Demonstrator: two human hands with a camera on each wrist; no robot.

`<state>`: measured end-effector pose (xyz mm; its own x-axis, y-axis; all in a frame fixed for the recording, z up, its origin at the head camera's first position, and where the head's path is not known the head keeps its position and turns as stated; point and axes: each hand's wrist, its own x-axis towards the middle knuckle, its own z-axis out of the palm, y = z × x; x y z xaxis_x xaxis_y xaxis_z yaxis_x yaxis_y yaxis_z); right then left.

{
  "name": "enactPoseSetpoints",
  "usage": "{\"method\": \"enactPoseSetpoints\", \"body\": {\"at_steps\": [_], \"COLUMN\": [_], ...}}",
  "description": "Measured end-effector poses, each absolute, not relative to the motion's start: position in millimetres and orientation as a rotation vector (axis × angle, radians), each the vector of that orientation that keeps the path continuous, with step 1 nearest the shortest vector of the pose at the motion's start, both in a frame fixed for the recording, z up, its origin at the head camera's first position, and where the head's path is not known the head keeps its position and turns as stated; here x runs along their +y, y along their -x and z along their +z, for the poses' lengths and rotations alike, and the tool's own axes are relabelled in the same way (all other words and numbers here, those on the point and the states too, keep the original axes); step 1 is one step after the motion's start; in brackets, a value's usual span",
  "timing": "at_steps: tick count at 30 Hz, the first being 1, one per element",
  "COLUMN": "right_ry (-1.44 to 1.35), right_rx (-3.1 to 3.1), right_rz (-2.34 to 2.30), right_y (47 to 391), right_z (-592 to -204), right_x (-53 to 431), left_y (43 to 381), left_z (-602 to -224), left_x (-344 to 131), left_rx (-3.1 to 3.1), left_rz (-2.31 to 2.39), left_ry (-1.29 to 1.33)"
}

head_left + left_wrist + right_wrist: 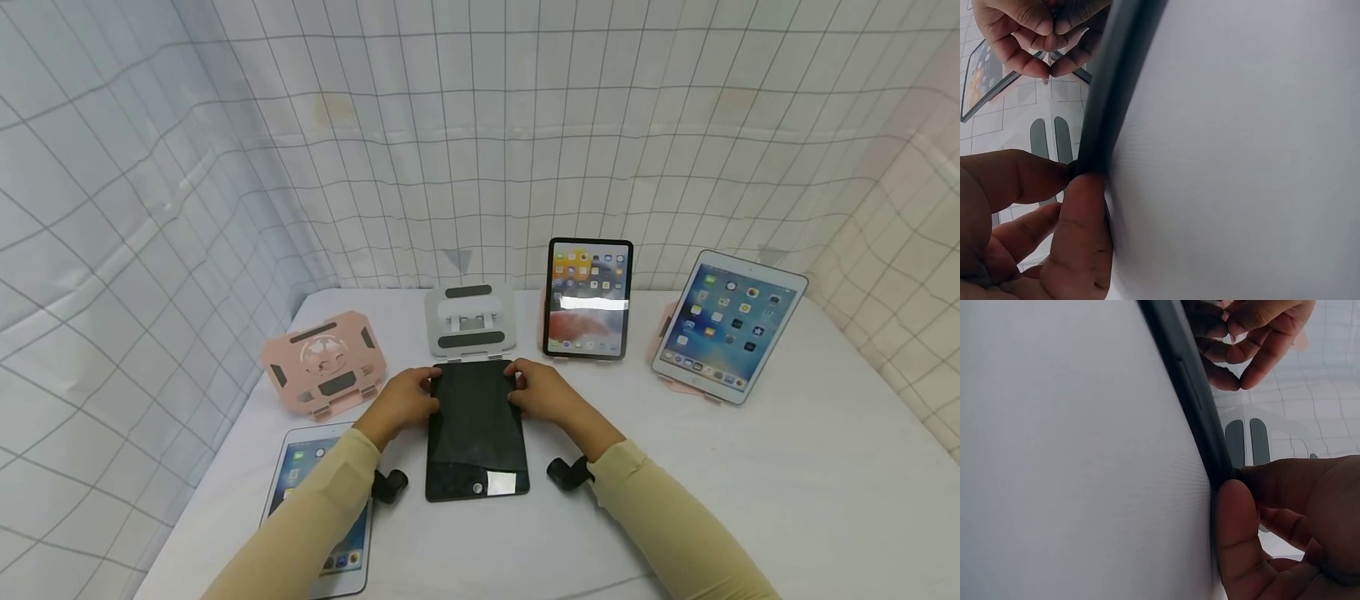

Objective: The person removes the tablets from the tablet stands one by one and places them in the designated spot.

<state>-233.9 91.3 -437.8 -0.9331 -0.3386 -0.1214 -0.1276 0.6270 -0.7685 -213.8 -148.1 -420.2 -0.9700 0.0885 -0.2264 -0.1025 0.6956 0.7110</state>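
Note:
A black-framed tablet with a dark screen and a round home button lies between my hands. My left hand pinches its left edge near the far end; in the left wrist view, the thumb and fingers grip the rim. On the opposite edge my right hand does the same, its fingers closed on the rim in the right wrist view. Just beyond the tablet's far end stands a pale grey stand with dark pads. The tablet's underside is hidden.
To the left are a pink stand and a white tablet, partly covered by my left sleeve. Back right, a black-framed tablet and a white tablet lean on pink stands. Gridded white cloth rises behind the table.

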Motion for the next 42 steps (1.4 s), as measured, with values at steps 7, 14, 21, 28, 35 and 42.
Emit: {"method": "enactPoseSetpoints", "body": {"at_steps": [7, 14, 21, 28, 35, 42], "right_ry": [0.413, 0.407, 0.389, 0.362, 0.398, 0.313], "right_rx": [2.612, 2.629, 2.602, 2.547, 2.593, 2.824], "right_rz": [-1.165, -1.15, -1.198, -1.372, -1.459, -1.399], "right_y": [235.5, 237.1, 238.0, 237.0, 237.6, 246.5], "right_z": [-439.4, -441.0, -438.8, -433.8, -418.9, -405.6], "right_x": [90.2, 90.0, 97.4, 120.5, 159.7, 207.9], "left_y": [214.4, 216.7, 219.3, 223.1, 234.7, 253.3], "left_z": [-421.1, -422.3, -422.7, -415.4, -401.5, -385.9], "left_x": [-148.6, -148.5, -149.5, -146.9, -128.4, -96.2], "left_rx": [2.679, 2.69, 2.621, 2.737, 2.818, 2.767], "left_rz": [1.079, 1.056, 1.129, 1.131, 1.138, 1.243], "left_ry": [0.008, -0.008, 0.005, -0.058, -0.261, -0.508]}}
